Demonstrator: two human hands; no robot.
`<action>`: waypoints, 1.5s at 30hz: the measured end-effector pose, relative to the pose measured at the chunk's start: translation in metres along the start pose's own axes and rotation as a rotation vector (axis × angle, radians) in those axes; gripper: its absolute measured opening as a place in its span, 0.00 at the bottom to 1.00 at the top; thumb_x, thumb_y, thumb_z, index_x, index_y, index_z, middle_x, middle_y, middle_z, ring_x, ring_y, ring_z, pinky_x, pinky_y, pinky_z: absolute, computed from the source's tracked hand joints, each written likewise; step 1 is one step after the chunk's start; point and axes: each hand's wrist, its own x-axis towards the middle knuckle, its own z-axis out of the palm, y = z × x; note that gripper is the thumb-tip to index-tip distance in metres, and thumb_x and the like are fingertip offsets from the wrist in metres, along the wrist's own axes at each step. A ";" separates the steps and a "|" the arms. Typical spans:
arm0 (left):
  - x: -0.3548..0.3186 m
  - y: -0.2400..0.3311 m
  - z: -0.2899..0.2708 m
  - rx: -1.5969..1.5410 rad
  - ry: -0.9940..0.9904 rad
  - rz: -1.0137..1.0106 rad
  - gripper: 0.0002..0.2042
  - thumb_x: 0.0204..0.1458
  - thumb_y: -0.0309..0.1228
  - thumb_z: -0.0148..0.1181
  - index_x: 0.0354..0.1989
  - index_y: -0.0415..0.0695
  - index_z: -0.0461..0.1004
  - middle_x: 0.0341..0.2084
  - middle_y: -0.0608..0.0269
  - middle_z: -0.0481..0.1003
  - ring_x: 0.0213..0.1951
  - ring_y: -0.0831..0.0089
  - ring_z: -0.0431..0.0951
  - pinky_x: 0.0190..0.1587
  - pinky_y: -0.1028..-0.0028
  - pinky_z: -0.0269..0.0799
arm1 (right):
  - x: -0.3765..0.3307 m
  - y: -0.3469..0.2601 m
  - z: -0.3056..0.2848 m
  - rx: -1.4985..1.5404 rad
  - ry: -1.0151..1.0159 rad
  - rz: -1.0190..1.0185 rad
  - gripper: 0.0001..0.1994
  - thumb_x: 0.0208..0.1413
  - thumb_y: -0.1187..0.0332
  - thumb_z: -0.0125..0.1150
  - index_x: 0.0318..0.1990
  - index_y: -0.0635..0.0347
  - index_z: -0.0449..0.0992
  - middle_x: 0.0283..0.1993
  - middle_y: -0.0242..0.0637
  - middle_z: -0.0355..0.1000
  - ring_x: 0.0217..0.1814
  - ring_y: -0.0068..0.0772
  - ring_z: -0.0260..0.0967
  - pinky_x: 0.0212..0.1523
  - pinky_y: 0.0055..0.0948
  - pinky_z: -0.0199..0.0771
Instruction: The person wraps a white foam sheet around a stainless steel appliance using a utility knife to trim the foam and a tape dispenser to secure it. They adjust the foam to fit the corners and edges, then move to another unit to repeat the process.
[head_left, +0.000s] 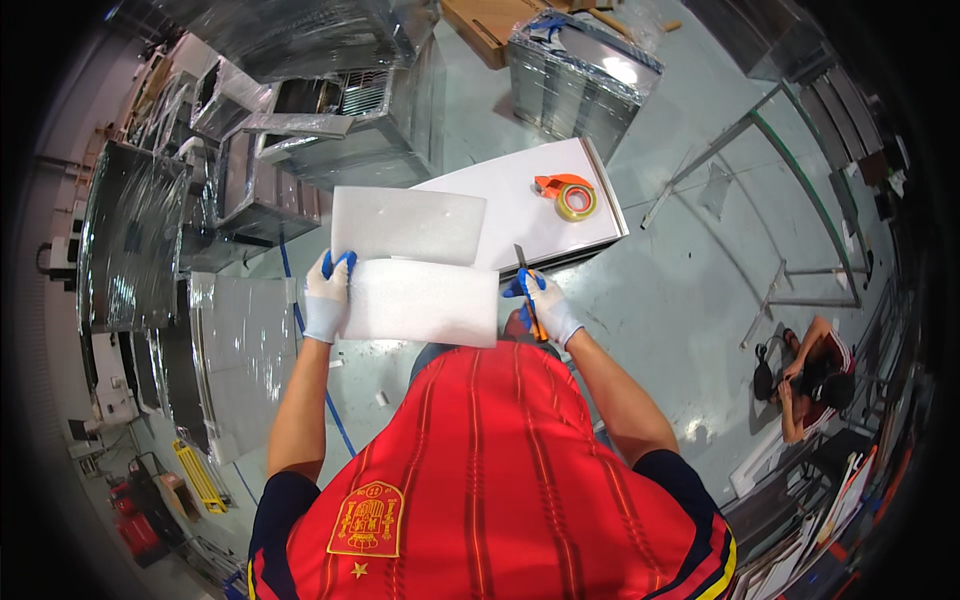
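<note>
At the far left of the frame, shiny foil-wrapped metal duct sections [130,240] were stacked, with a flat grey sheet [245,350] lying lower, just left of the person's left forearm. Left of centre, the left hand [326,295], in a white glove with blue fingertips, was closed around the left short edge of a white rectangular foam sheet [420,302], which was held up in mid-frame with its long axis running left to right. A second, similar white foam sheet [408,225] lay just above it, resting on a white rectangular table top [520,215]. Right of centre, the right hand [545,305], gloved alike, was gripped around an orange-handled utility knife [527,290], blade pointing toward the top of the frame. The knife stood just beside the held sheet's right short edge, so the sheet lay directly left of the blade. Further right on the table, an orange tape dispenser with a yellowish roll [568,195] was seen. At the right edge, another person [815,375] sat on the floor.
</note>
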 end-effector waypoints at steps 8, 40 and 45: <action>-0.022 -0.114 0.037 -0.054 0.107 -0.229 0.20 0.68 0.36 0.65 0.58 0.30 0.80 0.48 0.52 0.86 0.47 0.68 0.83 0.54 0.67 0.77 | -0.002 -0.016 0.012 0.336 -0.177 0.094 0.12 0.71 0.66 0.68 0.56 0.58 0.79 0.35 0.23 0.74 0.30 0.16 0.68 0.30 0.22 0.70; -0.110 -0.343 0.157 0.053 0.390 -0.849 0.42 0.54 0.47 0.78 0.74 0.40 0.68 0.64 0.42 0.76 0.63 0.44 0.77 0.68 0.56 0.72 | 0.221 -0.006 0.201 -1.414 -0.601 0.043 0.24 0.59 0.55 0.74 0.60 0.54 0.82 0.48 0.57 0.83 0.54 0.60 0.82 0.57 0.50 0.80; -0.058 -0.326 0.159 0.266 0.238 -0.641 0.52 0.48 0.51 0.79 0.80 0.44 0.60 0.76 0.43 0.62 0.76 0.41 0.61 0.76 0.52 0.60 | 0.304 0.012 0.304 -1.611 -0.889 -0.145 0.26 0.57 0.57 0.74 0.63 0.52 0.81 0.52 0.57 0.83 0.56 0.62 0.81 0.59 0.50 0.80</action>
